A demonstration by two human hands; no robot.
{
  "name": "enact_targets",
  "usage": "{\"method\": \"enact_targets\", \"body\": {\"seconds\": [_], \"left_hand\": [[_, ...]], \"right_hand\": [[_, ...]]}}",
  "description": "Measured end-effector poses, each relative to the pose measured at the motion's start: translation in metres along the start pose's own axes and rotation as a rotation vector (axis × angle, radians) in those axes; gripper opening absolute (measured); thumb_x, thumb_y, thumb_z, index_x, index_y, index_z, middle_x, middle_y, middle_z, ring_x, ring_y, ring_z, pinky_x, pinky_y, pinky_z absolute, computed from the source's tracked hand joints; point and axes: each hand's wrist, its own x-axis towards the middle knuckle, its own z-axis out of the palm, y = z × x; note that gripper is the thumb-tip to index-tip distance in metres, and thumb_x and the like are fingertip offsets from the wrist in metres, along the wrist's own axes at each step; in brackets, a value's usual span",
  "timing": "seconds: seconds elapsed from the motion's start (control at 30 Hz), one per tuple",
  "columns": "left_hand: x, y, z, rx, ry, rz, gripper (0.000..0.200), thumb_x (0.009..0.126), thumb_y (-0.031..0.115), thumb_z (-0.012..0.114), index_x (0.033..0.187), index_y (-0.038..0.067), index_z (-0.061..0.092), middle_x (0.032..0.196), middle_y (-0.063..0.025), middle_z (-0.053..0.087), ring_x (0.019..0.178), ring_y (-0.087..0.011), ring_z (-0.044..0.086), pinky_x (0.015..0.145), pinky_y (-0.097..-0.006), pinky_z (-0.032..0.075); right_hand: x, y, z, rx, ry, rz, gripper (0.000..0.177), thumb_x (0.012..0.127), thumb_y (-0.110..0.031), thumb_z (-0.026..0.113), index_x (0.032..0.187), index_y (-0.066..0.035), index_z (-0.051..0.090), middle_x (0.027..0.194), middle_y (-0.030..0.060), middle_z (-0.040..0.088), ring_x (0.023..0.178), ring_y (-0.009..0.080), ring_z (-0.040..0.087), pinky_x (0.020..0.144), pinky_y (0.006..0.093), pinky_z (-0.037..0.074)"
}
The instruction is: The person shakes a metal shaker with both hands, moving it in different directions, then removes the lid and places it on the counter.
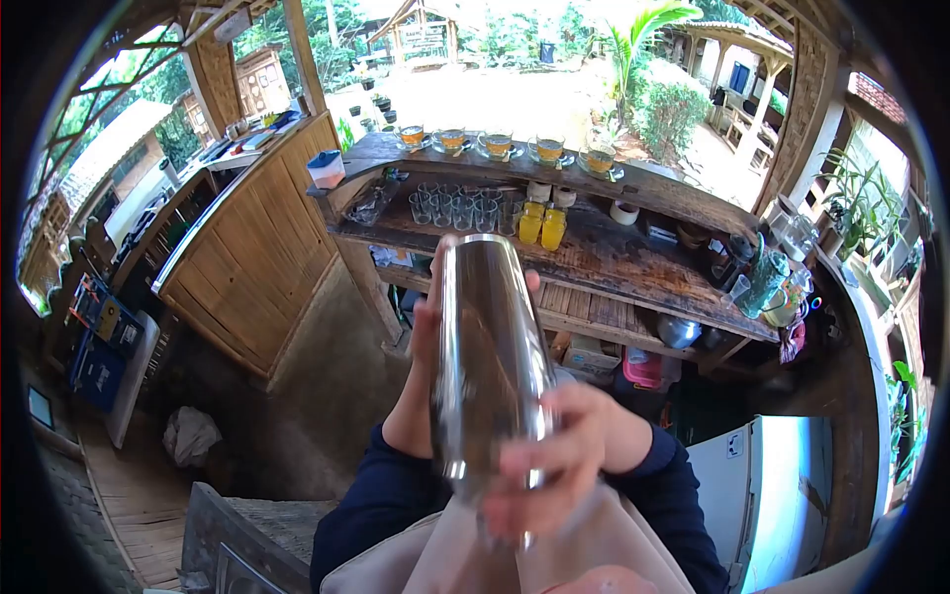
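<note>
A shiny steel cocktail shaker (490, 337) is held up in front of me, its upper end leaning toward the counter. My left hand (426, 322) is closed around its far upper side, with most of the fingers hidden behind the metal. Wrapped about the lower end is my right hand (554, 455), smeared by motion. The shaker's bottom is blurred and partly covered by those fingers.
Across the wooden counter (633, 267) stand clear glasses (460, 210) and yellow drinks (540, 228). Several cups of amber drink (549, 150) line the raised ledge. A wooden cabinet (257, 257) is at left, a white fridge (782, 495) at lower right.
</note>
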Motion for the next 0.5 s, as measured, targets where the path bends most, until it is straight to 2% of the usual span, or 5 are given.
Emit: {"method": "enact_targets", "body": {"seconds": [0.17,0.3,0.37,0.43,0.5], "left_hand": [[0.045,0.025,-0.072,0.017,0.231,-0.025,0.05,0.091,0.042,0.044,0.116,0.0,0.052,0.104,-0.0171,0.061,0.082,-0.0242,0.065,0.07,-0.0358,0.057],[0.026,0.007,0.016,0.847,0.421,0.241,0.057,0.09,0.046,0.048,0.127,0.003,0.045,0.117,-0.0207,0.055,0.104,-0.0283,0.059,0.083,-0.0421,0.054],[0.022,0.028,0.004,-0.121,-0.027,-0.113,0.059,0.091,0.047,0.049,0.131,0.005,0.041,0.126,-0.0237,0.048,0.108,-0.0324,0.057,0.085,-0.0444,0.053],[0.05,0.009,0.013,0.188,-0.575,0.469,0.066,0.087,0.053,0.051,0.13,0.003,0.044,0.121,-0.0236,0.052,0.101,-0.0305,0.06,0.079,-0.0415,0.055],[0.035,0.041,0.001,0.187,0.05,-0.097,0.057,0.09,0.049,0.048,0.12,0.0,0.051,0.104,-0.019,0.062,0.087,-0.025,0.065,0.073,-0.0375,0.056]], "right_hand": [[-0.018,0.054,0.002,-0.104,-0.124,0.889,0.038,0.073,-0.022,0.064,0.108,-0.009,0.059,0.118,0.0189,0.054,0.112,0.0367,0.052,0.096,0.0519,0.037],[0.042,0.034,-0.006,-0.003,-0.359,0.616,0.04,0.066,-0.023,0.069,0.103,-0.009,0.06,0.114,0.0116,0.056,0.108,0.0345,0.052,0.097,0.0575,0.033],[0.039,0.011,-0.003,0.071,-0.346,0.158,0.022,0.076,-0.019,0.061,0.098,-0.017,0.062,0.105,0.0007,0.061,0.109,0.0254,0.055,0.098,0.0544,0.033],[0.036,0.011,0.003,0.018,-0.216,-0.242,0.02,0.079,-0.02,0.059,0.099,-0.02,0.062,0.106,-0.0011,0.061,0.108,0.0204,0.057,0.099,0.0528,0.033],[-0.019,0.034,0.005,-0.03,-0.228,0.027,0.026,0.079,-0.023,0.062,0.103,-0.016,0.061,0.114,0.0052,0.059,0.108,0.0206,0.056,0.096,0.05,0.037]]}}
